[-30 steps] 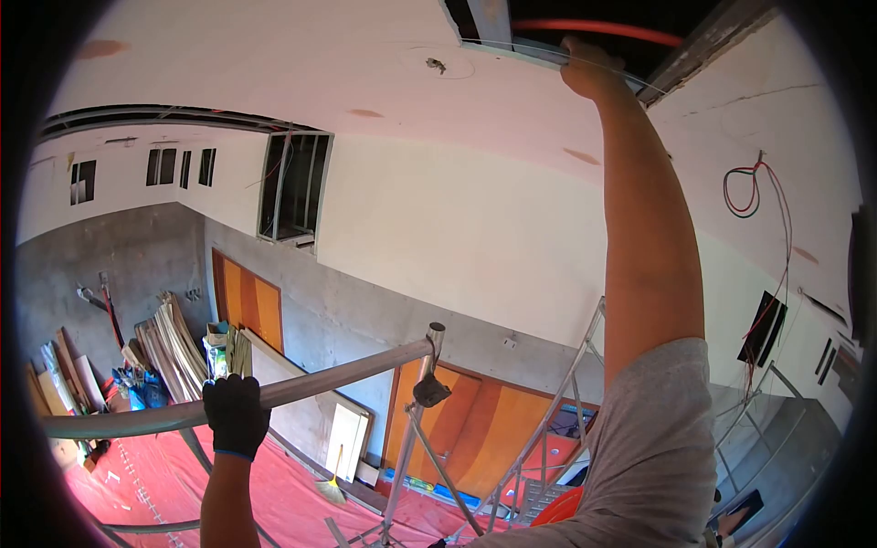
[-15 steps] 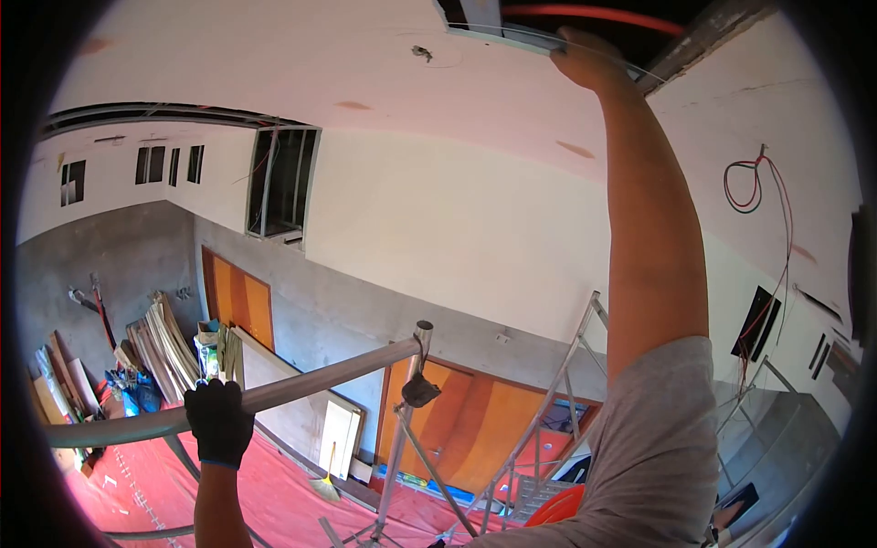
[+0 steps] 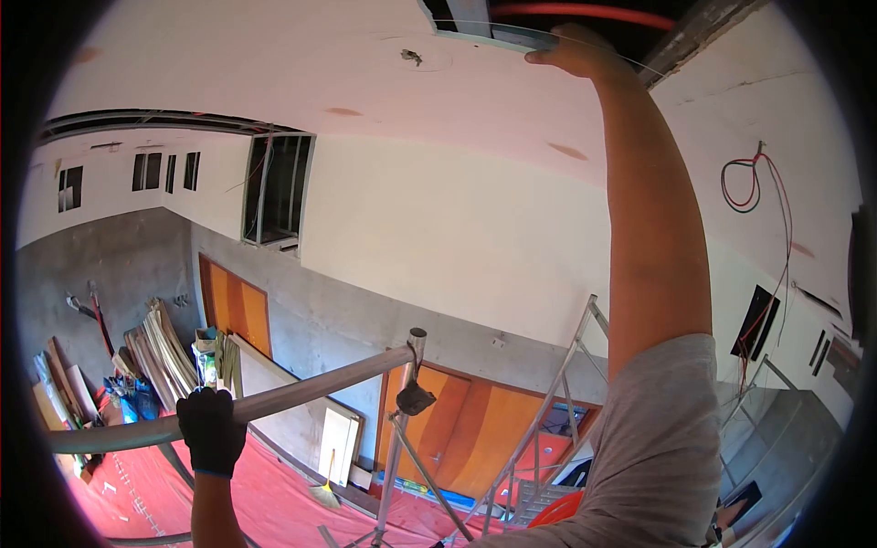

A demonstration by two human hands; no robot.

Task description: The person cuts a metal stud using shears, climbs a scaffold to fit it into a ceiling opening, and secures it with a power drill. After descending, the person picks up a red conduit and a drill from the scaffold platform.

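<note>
My left hand (image 3: 212, 433), in a black glove, is wrapped around the metal scaffold rail (image 3: 315, 387) at the lower left. My bare right hand (image 3: 577, 53) reaches up to the ceiling opening (image 3: 630, 16) at the top. Its thumb lies along the underside of the opening's edge (image 3: 512, 38), while its fingers curl up over that edge and are partly hidden. A thin line (image 3: 639, 66) crosses the opening beside the hand. The rail meets an upright scaffold post (image 3: 395, 457), where a dark lump (image 3: 416, 396) hangs by a cord.
A red-covered floor (image 3: 274, 484) lies far below. A ladder-like metal frame (image 3: 557, 397) stands right of the post. Looped red and black wires (image 3: 755, 183) hang at the right. Long boards (image 3: 160, 352), a broom (image 3: 326, 493) and orange doors (image 3: 466, 420) are below.
The view has shifted slightly. My right thumb now stretches farther left along the opening's edge. My left hand keeps its grip on the rail.
</note>
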